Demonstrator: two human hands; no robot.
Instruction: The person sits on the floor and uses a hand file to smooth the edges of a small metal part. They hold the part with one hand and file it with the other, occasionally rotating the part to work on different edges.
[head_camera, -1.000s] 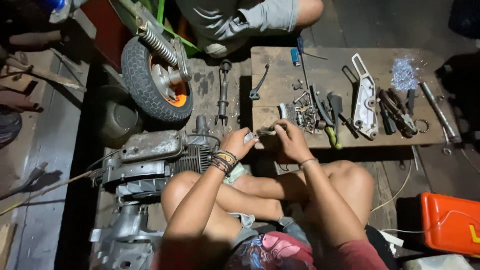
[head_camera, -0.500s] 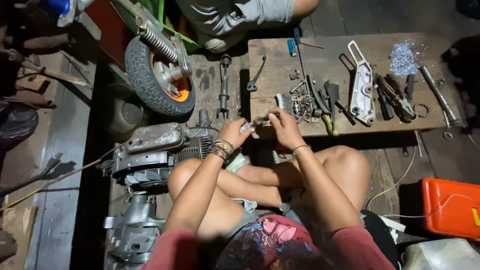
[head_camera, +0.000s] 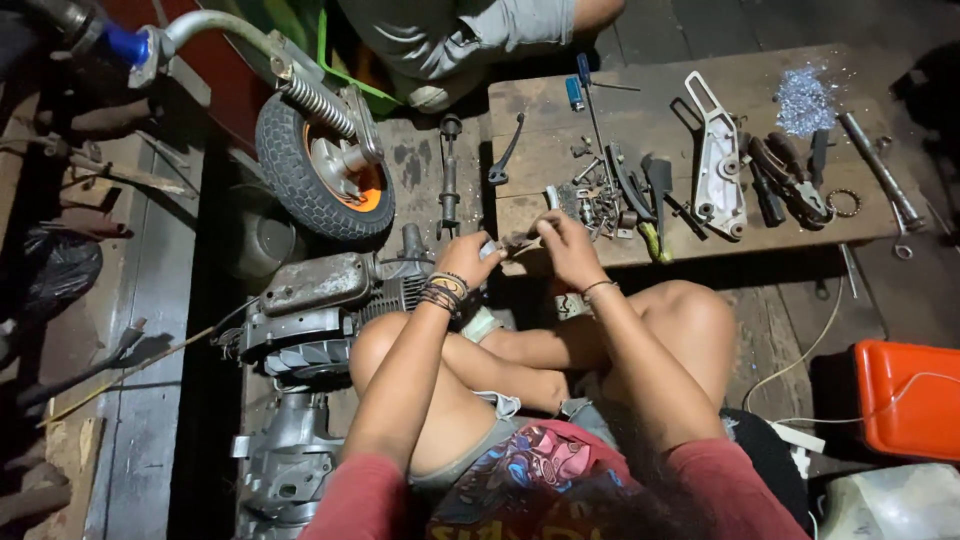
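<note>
I sit cross-legged on a wooden floor. My left hand (head_camera: 466, 258), with bead bracelets on the wrist, and my right hand (head_camera: 566, 246) meet over the near edge of a low wooden board (head_camera: 640, 90). Both pinch a small metal part (head_camera: 512, 244) between them; its shape is too small to make out. A dismantled grey engine (head_camera: 320, 300) lies just left of my left knee. Loose bolts and small hardware (head_camera: 592, 205) lie on the board right behind my right hand.
On the board lie a silver bracket (head_camera: 718, 155), pliers and dark-handled tools (head_camera: 785, 180), a long bar (head_camera: 880, 170) and a screwdriver (head_camera: 590, 100). A small wheel with an orange hub (head_camera: 325, 170) stands at left. Another person sits behind the board (head_camera: 470, 35). An orange case (head_camera: 905, 395) is at right.
Both hands stay together on the small part at the board's edge. The view has shifted and tilted a little; nothing was picked up or put down.
</note>
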